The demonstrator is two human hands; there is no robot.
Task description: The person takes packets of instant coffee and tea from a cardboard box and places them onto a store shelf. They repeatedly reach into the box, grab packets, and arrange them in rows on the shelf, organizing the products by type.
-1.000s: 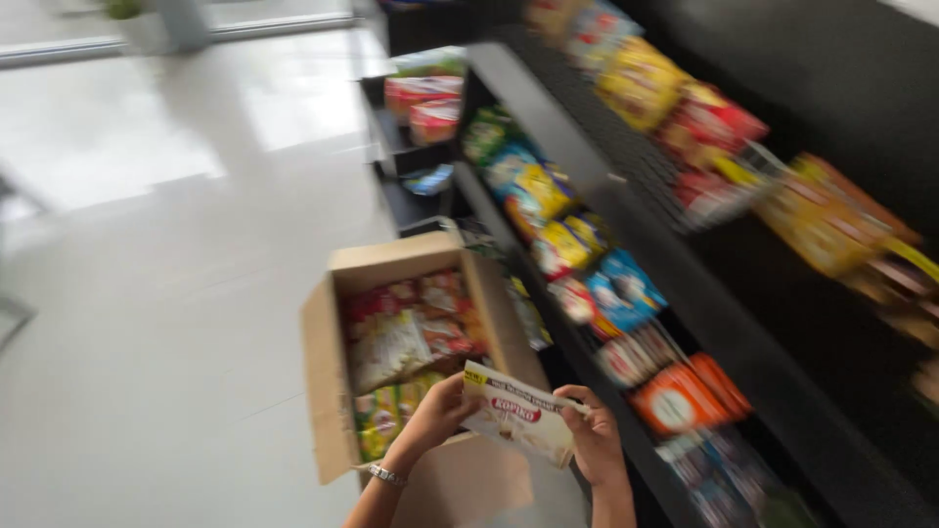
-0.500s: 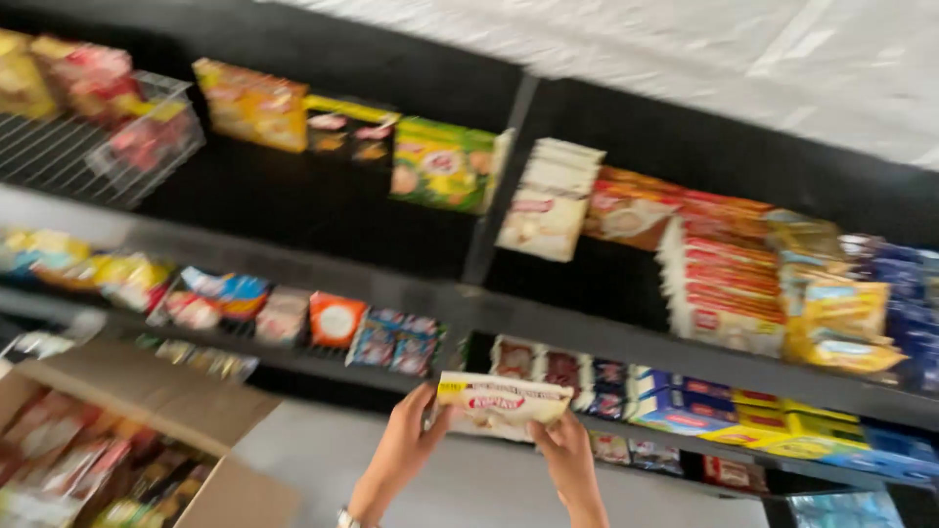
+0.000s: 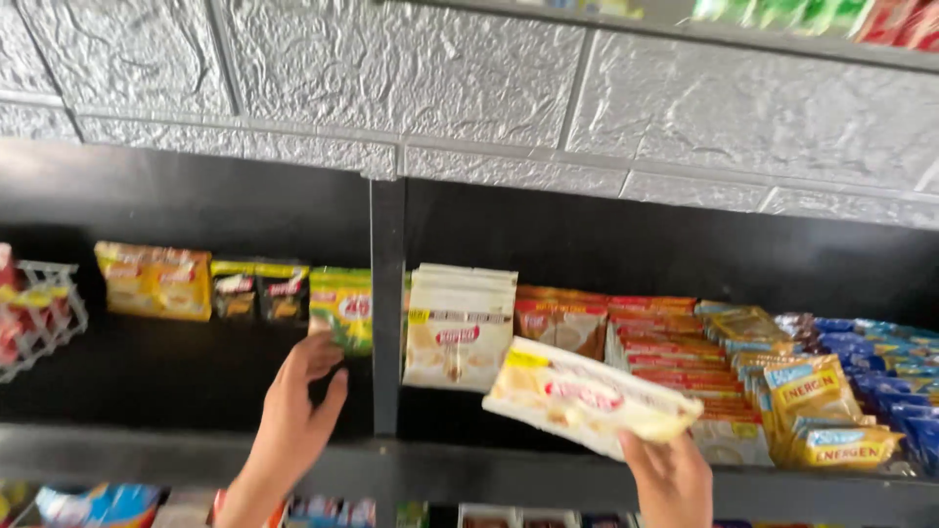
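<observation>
While the right hand grips a cream sachet pack from below – fingers clamped, pack tilted toward the matching upright stack – the left hand hovers by the shelf divider, fingers loosely apart, holding nothing.

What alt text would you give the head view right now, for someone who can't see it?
The right hand lifts a stack of cream sachet packs toward a black shelf, beside a matching upright stack. The empty left hand reaches toward a green packet.
</observation>
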